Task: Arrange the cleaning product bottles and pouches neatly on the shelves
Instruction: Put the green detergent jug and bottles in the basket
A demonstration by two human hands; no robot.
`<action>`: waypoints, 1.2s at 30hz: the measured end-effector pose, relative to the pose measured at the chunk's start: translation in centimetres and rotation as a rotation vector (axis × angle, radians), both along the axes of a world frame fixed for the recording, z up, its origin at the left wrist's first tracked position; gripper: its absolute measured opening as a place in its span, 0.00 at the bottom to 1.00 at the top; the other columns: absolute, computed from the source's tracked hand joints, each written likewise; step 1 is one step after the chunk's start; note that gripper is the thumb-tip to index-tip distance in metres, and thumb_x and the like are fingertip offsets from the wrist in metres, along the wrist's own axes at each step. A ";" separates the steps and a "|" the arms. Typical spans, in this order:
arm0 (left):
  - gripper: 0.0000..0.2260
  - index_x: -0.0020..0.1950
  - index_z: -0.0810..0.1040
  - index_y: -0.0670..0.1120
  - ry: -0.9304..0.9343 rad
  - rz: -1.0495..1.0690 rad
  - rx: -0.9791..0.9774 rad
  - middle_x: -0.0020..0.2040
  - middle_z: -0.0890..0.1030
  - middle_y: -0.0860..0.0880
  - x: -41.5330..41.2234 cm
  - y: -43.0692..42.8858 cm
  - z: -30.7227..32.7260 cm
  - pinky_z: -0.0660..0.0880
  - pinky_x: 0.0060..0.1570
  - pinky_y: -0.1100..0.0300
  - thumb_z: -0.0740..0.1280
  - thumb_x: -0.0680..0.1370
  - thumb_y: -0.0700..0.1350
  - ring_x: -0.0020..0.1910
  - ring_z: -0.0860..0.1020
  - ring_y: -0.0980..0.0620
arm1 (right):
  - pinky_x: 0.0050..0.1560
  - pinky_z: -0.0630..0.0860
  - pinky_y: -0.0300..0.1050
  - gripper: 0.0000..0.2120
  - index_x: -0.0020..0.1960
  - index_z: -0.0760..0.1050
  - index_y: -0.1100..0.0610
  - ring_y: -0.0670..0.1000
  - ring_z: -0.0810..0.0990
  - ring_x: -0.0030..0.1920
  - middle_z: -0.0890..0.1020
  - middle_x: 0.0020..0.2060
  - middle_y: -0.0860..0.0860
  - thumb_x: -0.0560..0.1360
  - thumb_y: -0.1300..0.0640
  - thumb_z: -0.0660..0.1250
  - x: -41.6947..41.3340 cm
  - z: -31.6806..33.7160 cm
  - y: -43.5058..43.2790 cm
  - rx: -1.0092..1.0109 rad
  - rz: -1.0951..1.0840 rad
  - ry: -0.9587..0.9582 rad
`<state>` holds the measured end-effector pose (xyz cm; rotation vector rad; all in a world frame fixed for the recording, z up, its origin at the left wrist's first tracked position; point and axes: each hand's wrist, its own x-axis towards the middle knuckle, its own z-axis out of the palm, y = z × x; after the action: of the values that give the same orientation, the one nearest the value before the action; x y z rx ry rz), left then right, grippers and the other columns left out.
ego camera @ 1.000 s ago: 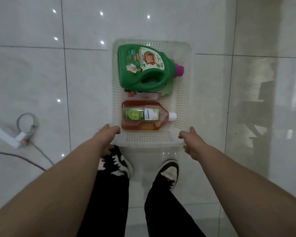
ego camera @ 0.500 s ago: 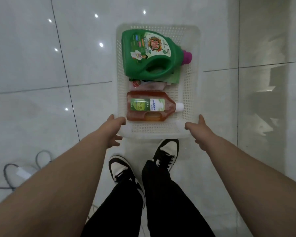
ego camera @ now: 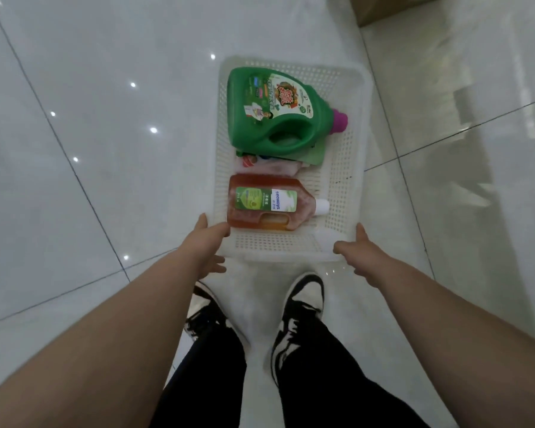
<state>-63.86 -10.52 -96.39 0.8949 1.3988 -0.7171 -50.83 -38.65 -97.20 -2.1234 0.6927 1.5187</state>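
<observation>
Glossy tiles (ego camera: 105, 134); left hand (ego camera: 205, 242) and right hand (ego camera: 362, 251) grip basket (ego camera: 291, 252); pouches (ego camera: 275, 165) half-hidden under jug (ego camera: 278, 125).

Green jug (ego camera: 275, 109), pouches (ego camera: 275, 164), amber bottle (ego camera: 260, 202) lie in basket (ego camera: 291, 248).

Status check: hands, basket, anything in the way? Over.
Left hand and right hand grip the white basket at its near corners. Green jug, amber bottle, pouches lying inside. No shelf in view.

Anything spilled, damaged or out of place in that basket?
No spill or damage shows. In the basket, both bottles lie flat, caps on. The green jug sits atop crumpled pouches, squashing them; the amber bottle lies nearer.
</observation>
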 end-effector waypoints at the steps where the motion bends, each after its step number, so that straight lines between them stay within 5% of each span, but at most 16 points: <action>1: 0.37 0.82 0.45 0.59 -0.003 -0.029 0.008 0.79 0.61 0.44 1.5 0.6 0.1 0.70 0.67 0.33 0.64 0.81 0.45 0.69 0.69 0.26 | 0.59 0.73 0.47 0.48 0.83 0.39 0.46 0.58 0.72 0.68 0.67 0.76 0.54 0.76 0.52 0.68 0.2 0.0 0.2 -0.006 -0.022 0.004; 6: 0.38 0.82 0.44 0.62 -0.003 -0.188 0.011 0.79 0.61 0.46 8.5 2.0 0.7 0.69 0.68 0.32 0.65 0.81 0.46 0.72 0.66 0.28 | 0.47 0.75 0.47 0.49 0.83 0.39 0.49 0.55 0.76 0.56 0.71 0.71 0.57 0.75 0.52 0.69 0.5 -0.3 0.5 -0.040 -0.191 0.017; 11: 0.36 0.81 0.50 0.63 -0.034 -0.323 0.031 0.79 0.61 0.47 15.3 2.3 0.1 0.70 0.67 0.33 0.64 0.80 0.45 0.71 0.67 0.29 | 0.61 0.79 0.53 0.46 0.83 0.41 0.46 0.59 0.77 0.61 0.73 0.64 0.54 0.76 0.52 0.68 0.6 0.5 0.2 -0.044 -0.487 0.077; 13: 0.34 0.81 0.54 0.63 -0.038 -0.371 0.071 0.72 0.66 0.48 17.9 2.0 -0.2 0.73 0.65 0.36 0.65 0.79 0.45 0.67 0.70 0.31 | 0.56 0.78 0.51 0.44 0.83 0.45 0.45 0.57 0.79 0.56 0.75 0.56 0.54 0.76 0.53 0.68 1.2 0.4 0.1 -0.035 -0.632 0.044; 16: 0.32 0.79 0.60 0.58 -0.088 -0.383 0.141 0.66 0.69 0.46 21.9 1.8 -0.6 0.78 0.60 0.40 0.67 0.78 0.45 0.61 0.74 0.35 | 0.48 0.77 0.49 0.40 0.82 0.53 0.43 0.54 0.78 0.46 0.77 0.52 0.55 0.76 0.53 0.68 1.9 0.1 0.5 -0.034 -0.850 -0.038; 23: 0.24 0.68 0.76 0.46 -0.316 -0.321 0.188 0.58 0.79 0.46 32.2 2.5 -1.6 0.77 0.62 0.48 0.68 0.71 0.45 0.59 0.79 0.44 | 0.53 0.80 0.56 0.30 0.76 0.63 0.43 0.59 0.80 0.51 0.75 0.52 0.60 0.78 0.57 0.67 6.6 -1.8 2.9 0.091 -1.291 -0.209; 26: 0.03 0.47 0.78 0.46 -0.398 -0.305 0.174 0.47 0.78 0.48 35.9 1.5 -1.9 0.76 0.64 0.50 0.65 0.77 0.39 0.53 0.78 0.48 | 0.46 0.80 0.51 0.28 0.75 0.67 0.46 0.57 0.79 0.45 0.76 0.48 0.58 0.76 0.58 0.66 9.1 -3.2 3.2 0.121 -1.383 -0.301; 36: 0.03 0.48 0.77 0.41 -0.524 -0.318 0.158 0.48 0.77 0.46 43.5 -1.5 -2.9 0.81 0.57 0.49 0.64 0.77 0.38 0.57 0.81 0.41 | 0.39 0.76 0.42 0.36 0.80 0.61 0.41 0.51 0.77 0.43 0.79 0.54 0.55 0.75 0.62 0.63 15.8 -4.6 -0.3 0.176 -1.331 -0.539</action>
<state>-20.38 -12.02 -99.33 1.3390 0.8625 -0.5535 -34.99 -38.96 -101.81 -1.2417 1.2791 0.2512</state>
